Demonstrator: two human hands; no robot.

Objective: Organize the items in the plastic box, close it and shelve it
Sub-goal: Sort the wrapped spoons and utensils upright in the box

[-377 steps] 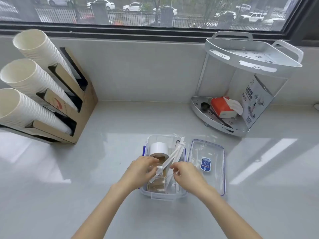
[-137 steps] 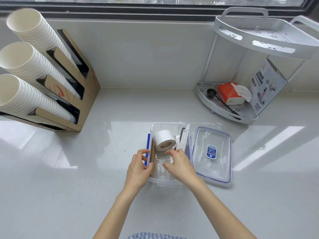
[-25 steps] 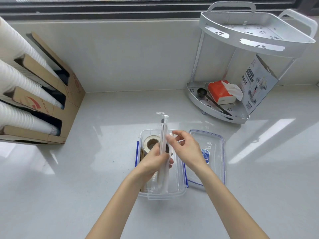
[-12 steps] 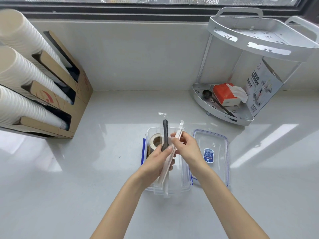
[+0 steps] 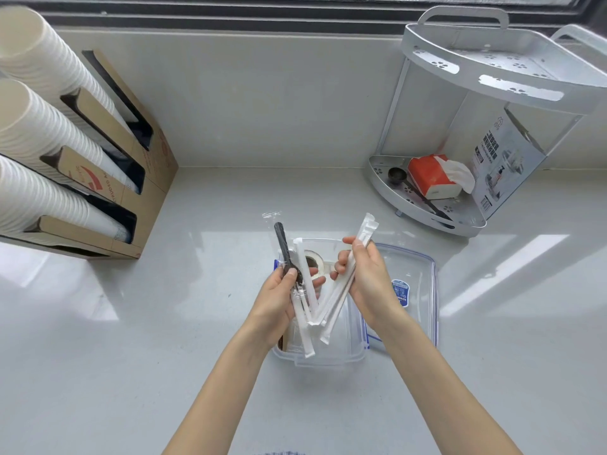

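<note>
Left hand: the left hand (image 5: 279, 300) was curled tight around a black utensil in clear wrap (image 5: 285, 254) plus a few white paper-wrapped sticks (image 5: 303, 310), all fanned upward above the box.
Right hand: the right hand (image 5: 369, 280) was pinching a second bunch of white wrapped straws (image 5: 348, 277), tilted so their tops leaned away to the right and their lower ends crossed toward the left bundle.
Plastic box: the clear plastic box (image 5: 328, 354) sat open on the white counter (image 5: 164, 339), right under both hands, at the near middle.
Inside the box: a tape roll (image 5: 313, 261) showed at the far end; something brown lay along the left wall, too hidden to name.
Lid: the clear lid with blue trim (image 5: 417, 290) lay flat just beside the box on its right, touching or nearly so, sticker up.
Shelf: the white corner rack (image 5: 492, 77) stood well apart at the back right, its lower tier carrying an orange tissue pack (image 5: 430, 175), a dark scoop (image 5: 395, 175) and a printed carton (image 5: 502, 162).
Left side: a cardboard holder (image 5: 144, 192) with three stacks of white paper cups (image 5: 36, 126) lay against the wall.
</note>
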